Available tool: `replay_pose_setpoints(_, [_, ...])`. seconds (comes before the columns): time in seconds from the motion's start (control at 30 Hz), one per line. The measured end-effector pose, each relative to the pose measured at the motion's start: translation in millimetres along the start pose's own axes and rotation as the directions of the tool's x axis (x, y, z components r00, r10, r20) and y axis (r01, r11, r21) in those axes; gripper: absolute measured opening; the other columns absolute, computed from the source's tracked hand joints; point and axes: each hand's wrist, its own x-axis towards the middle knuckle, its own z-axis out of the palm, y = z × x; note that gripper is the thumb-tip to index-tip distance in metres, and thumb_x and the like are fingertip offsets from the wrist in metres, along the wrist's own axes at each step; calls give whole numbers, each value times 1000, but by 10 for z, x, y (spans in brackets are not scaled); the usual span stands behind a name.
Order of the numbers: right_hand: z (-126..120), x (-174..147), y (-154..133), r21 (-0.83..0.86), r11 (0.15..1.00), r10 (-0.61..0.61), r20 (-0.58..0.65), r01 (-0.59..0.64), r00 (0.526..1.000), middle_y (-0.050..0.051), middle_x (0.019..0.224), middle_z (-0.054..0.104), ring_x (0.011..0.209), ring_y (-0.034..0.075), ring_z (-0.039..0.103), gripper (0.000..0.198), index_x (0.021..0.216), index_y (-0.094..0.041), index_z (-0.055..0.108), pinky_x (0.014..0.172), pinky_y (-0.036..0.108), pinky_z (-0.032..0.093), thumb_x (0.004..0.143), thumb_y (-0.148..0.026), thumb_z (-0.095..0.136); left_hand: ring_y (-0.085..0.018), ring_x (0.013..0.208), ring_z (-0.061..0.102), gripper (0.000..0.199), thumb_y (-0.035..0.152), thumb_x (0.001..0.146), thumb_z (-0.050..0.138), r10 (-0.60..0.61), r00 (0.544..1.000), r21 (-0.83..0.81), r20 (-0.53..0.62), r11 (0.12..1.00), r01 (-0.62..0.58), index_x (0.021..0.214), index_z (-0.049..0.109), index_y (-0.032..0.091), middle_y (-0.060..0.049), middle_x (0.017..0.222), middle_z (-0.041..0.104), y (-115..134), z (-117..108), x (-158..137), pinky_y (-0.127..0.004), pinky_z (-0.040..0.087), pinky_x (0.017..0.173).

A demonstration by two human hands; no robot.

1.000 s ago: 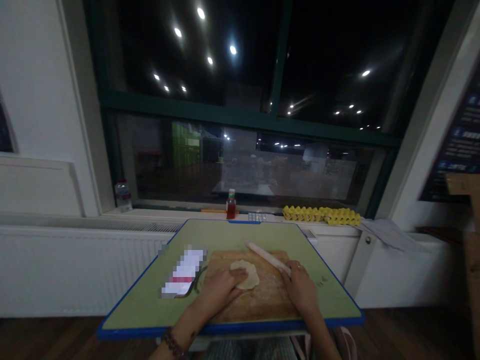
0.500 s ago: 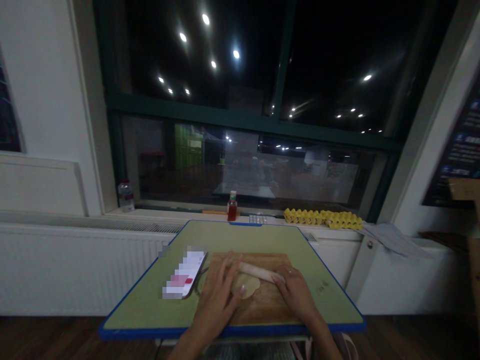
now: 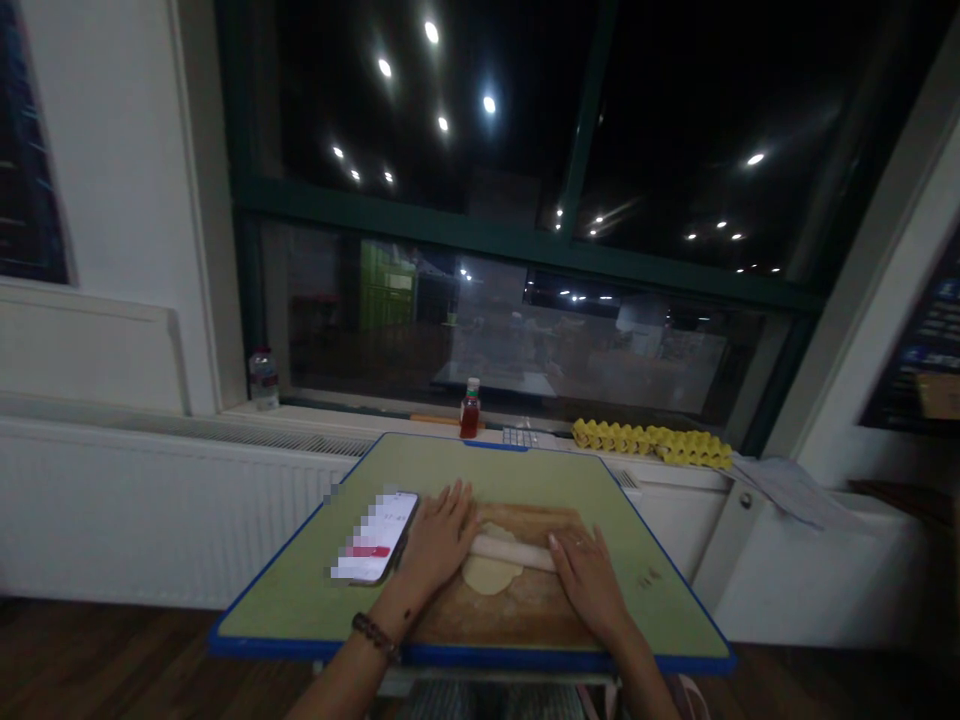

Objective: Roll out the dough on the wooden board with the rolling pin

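A pale rolling pin (image 3: 514, 552) lies crosswise over a flat, rounded sheet of dough (image 3: 491, 577). Beneath them is a wooden board (image 3: 517, 625), dusted with light flour-like marks. My left hand (image 3: 444, 530) is over the pin's left end, its fingers reaching forward and its palm hiding that end. At the other end, my right hand (image 3: 589, 575) holds the pin, thumb side against it and fingers pointing forward. A dark beaded bracelet (image 3: 373, 634) circles my left wrist.
The board rests on a small green table (image 3: 285, 610) with a blue edge. A phone (image 3: 379, 540), partly pixelated, lies left of the board. On the windowsill stand a red-filled bottle (image 3: 470, 412), a clear bottle (image 3: 264, 382) and yellow egg trays (image 3: 652, 443); papers (image 3: 787, 487) lie at right.
My left hand has moved forward and left, its thumb drawn off the dough. The pin now crosses the dough nearer its middle and lies more level. The view has shifted slightly.
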Motion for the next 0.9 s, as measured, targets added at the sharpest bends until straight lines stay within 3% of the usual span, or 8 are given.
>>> replay_pose_setpoints(0.07, [20,6,-59,-98,994,42,5,-42,999,7,132,61,134,23,42,48,123,-23,64,117,55,4,102,-36,22,-29,140,37,51,38,98,30,24,998,-5,60,1000,-24,140,49,16,-12,148,44,34,-12,-34,-54,25,115])
replay_pose_setpoints(0.13, [38,34,-166,-179,982,63,27,-57,998,9,136,58,139,27,36,46,127,-21,62,116,58,2,101,-32,25,-29,139,39,50,38,99,30,45,997,-7,70,999,-45,137,53,16,-12,145,49,72,-25,-89,-53,24,116])
replay_pose_setpoints(0.33, [198,385,-578,-124,992,19,104,-6,994,15,135,58,134,25,44,53,126,-11,63,117,43,20,101,-29,20,-27,139,39,51,39,99,26,91,993,4,75,996,-91,136,54,17,-12,149,43,139,8,-129,-54,22,116])
replay_pose_setpoints(0.4, [261,522,-656,-127,991,53,112,-38,992,16,136,56,134,24,44,54,126,-7,63,117,39,23,101,-27,19,-28,139,38,52,39,99,25,78,992,26,103,996,-81,135,54,15,-15,148,44,132,42,-58,-54,23,115])
replay_pose_setpoints(0.53, [317,634,-683,-189,982,55,164,-23,985,18,138,52,135,22,43,50,128,-4,61,115,33,26,98,-21,25,-32,139,37,52,35,98,25,36,985,77,167,996,-49,137,52,15,-17,147,45,102,103,124,-57,28,110])
replay_pose_setpoints(0.7, [314,595,-658,-227,972,-19,178,60,984,17,136,55,130,21,49,47,125,-8,63,111,34,31,95,-16,28,-36,138,37,53,35,96,27,-39,974,63,225,998,26,145,43,18,-17,153,35,123,157,257,-62,30,105])
replay_pose_setpoints(0.83, [290,683,-645,-173,982,-29,244,73,969,15,133,59,130,21,49,44,124,-13,63,112,38,30,97,-16,29,-34,143,29,46,24,92,34,86,960,26,268,995,-97,132,57,30,-5,153,40,138,287,364,-61,33,104])
replay_pose_setpoints(0.9, [260,757,-634,-150,986,-21,283,65,959,12,133,60,128,22,49,39,123,-18,63,111,44,32,99,-20,33,-35,143,28,45,24,91,38,83,945,3,316,996,-89,131,58,30,-4,153,40,93,406,432,-60,33,105])
